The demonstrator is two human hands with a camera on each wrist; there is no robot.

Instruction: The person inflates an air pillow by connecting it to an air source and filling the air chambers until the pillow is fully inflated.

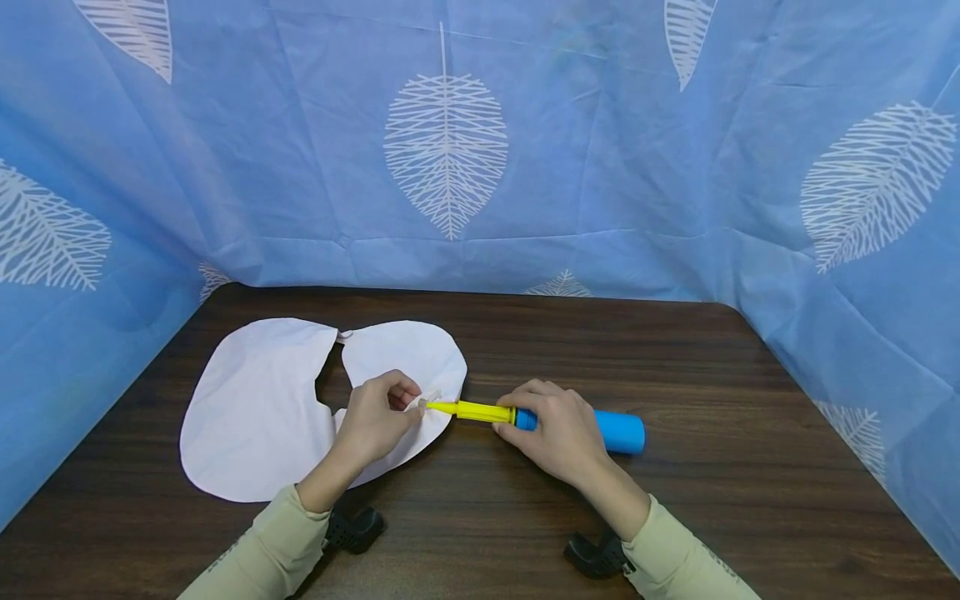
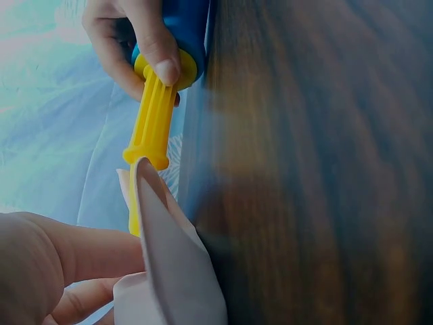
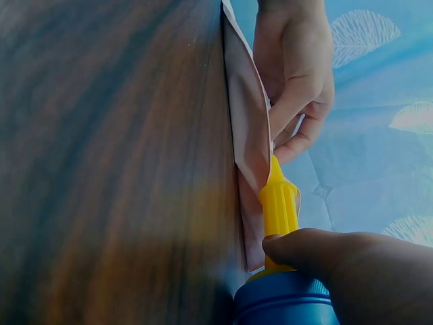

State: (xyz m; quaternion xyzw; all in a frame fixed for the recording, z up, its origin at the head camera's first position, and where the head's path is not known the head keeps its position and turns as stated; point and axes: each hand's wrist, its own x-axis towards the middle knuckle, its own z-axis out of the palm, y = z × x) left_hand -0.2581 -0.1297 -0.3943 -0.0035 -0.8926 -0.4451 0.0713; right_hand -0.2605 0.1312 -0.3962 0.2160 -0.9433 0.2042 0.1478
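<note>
A flat, pale, deflated inflatable (image 1: 255,408) with two rounded lobes and a gap in its middle lies on the left of the table. My left hand (image 1: 378,417) pinches a small whitish piece of its right lobe at the tip of a hand pump's yellow nozzle (image 1: 483,412). The lobe's edge rises beside the nozzle in the left wrist view. My right hand (image 1: 558,429) grips the hand pump (image 1: 622,432) where its blue barrel meets the yellow part, thumb laid along the yellow. The nozzle's very tip is hidden by the left fingers.
The dark wood table (image 1: 720,467) extends around both hands. A blue curtain (image 1: 600,150) with white leaf prints hangs along its back and sides. Black wrist mounts (image 1: 358,531) stick out beneath both sleeves, close to the tabletop.
</note>
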